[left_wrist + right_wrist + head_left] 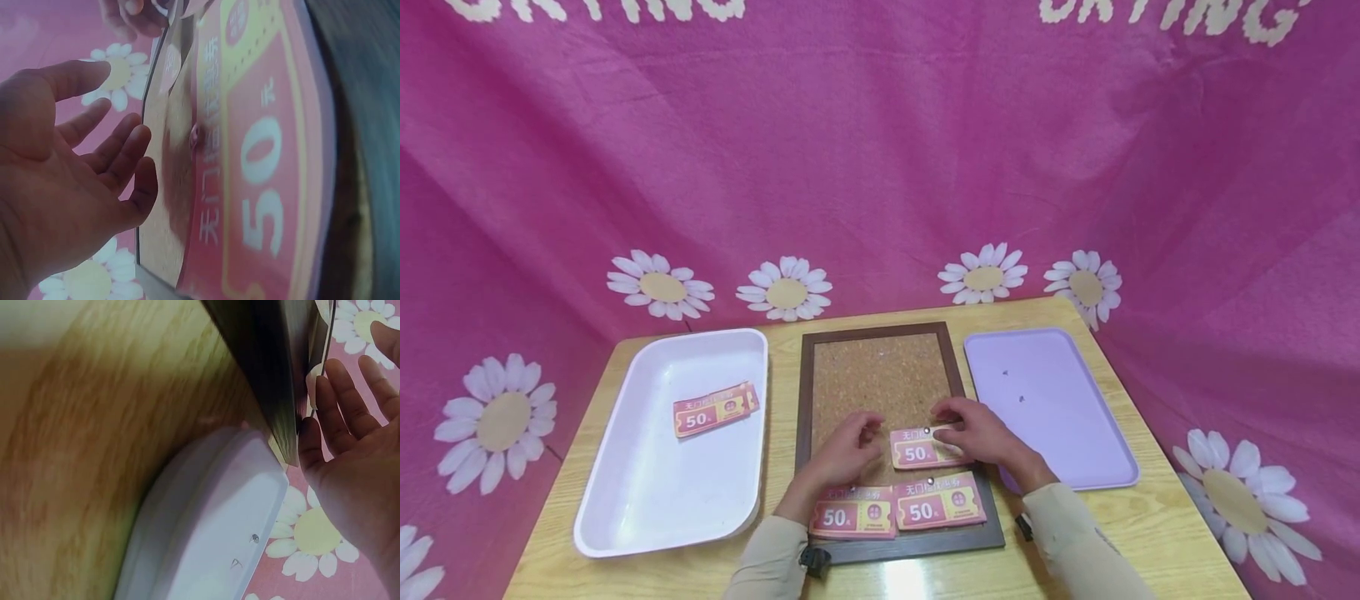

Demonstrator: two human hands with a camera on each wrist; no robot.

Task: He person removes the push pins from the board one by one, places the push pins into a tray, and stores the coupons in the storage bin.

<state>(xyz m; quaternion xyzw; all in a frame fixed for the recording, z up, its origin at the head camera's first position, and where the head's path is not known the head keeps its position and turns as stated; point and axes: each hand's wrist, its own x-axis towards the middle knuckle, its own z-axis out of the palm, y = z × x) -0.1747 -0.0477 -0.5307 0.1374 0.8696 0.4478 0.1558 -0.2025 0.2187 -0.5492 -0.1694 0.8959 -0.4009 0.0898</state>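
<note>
A brown-framed corkboard (876,383) lies between both hands. Pinned along its near edge are two pink-and-yellow 50 coupons, one on the left (850,518) and one on the right (936,506). Above the right one lies a third coupon (916,455) with a pushpin (927,431) at its top edge. My left hand (838,454) hovers left of this coupon, fingers loosely bent and holding nothing; the left wrist view shows its bare palm (69,162). My right hand (988,432) is over the third coupon's right end, covering part of it. Its fingers (347,403) look relaxed.
A deep white tub (662,492) stands on the left with a few overlapping coupons (707,414) inside. To the right is a purple tray (1067,425) bearing two small pins (1021,399). Pink daisy-printed cloth (880,167) hangs behind and beside the wooden table (1157,533).
</note>
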